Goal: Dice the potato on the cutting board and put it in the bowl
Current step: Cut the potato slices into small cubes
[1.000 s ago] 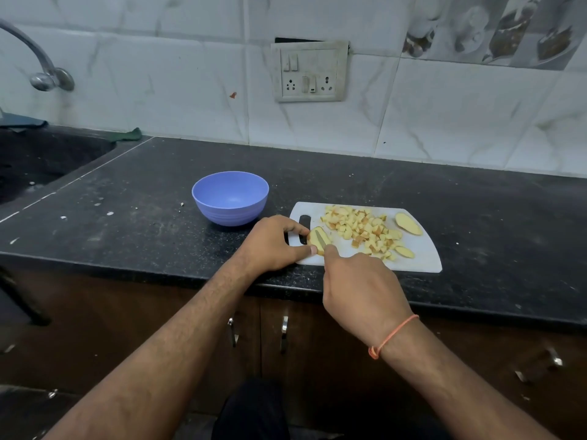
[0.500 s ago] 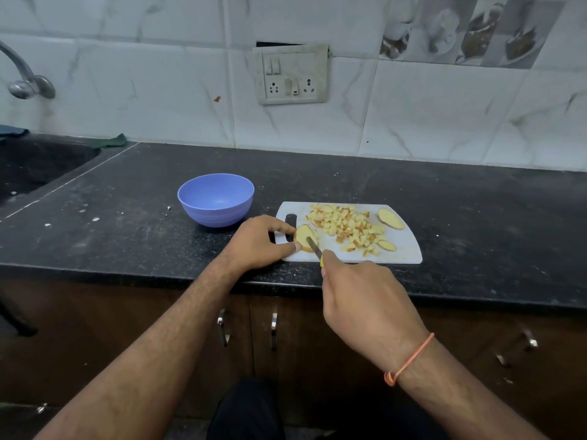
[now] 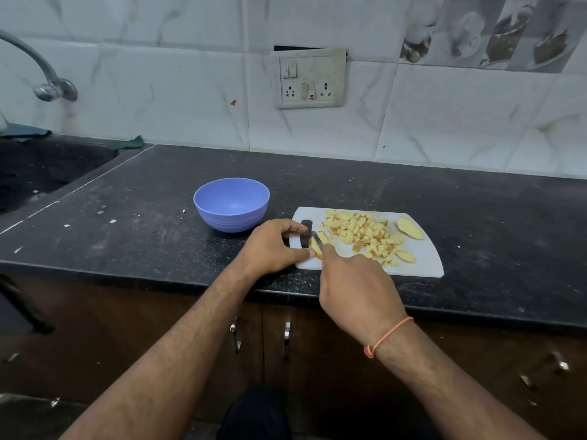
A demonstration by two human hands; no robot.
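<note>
At the near left of the cutting board [image 3: 422, 265], a potato slice [image 3: 317, 244], pinched by the left hand [image 3: 273, 246], is now split lengthwise by the knife [image 3: 316, 238] gripped in the right hand [image 3: 355, 287]; dicing continues, with the bowl [image 3: 232, 204] empty.

We count one blue bowl [image 3: 232, 204], one white cutting board [image 3: 419, 262] and one knife [image 3: 317, 239]. On the board we see three potato slices: one far right [image 3: 410, 228], one near right [image 3: 406, 256], one at the left under the blade [image 3: 317, 246]. The diced pile [image 3: 362, 231] holds too many cubes to count. Two hands show, left [image 3: 273, 246] and right [image 3: 355, 290].
</note>
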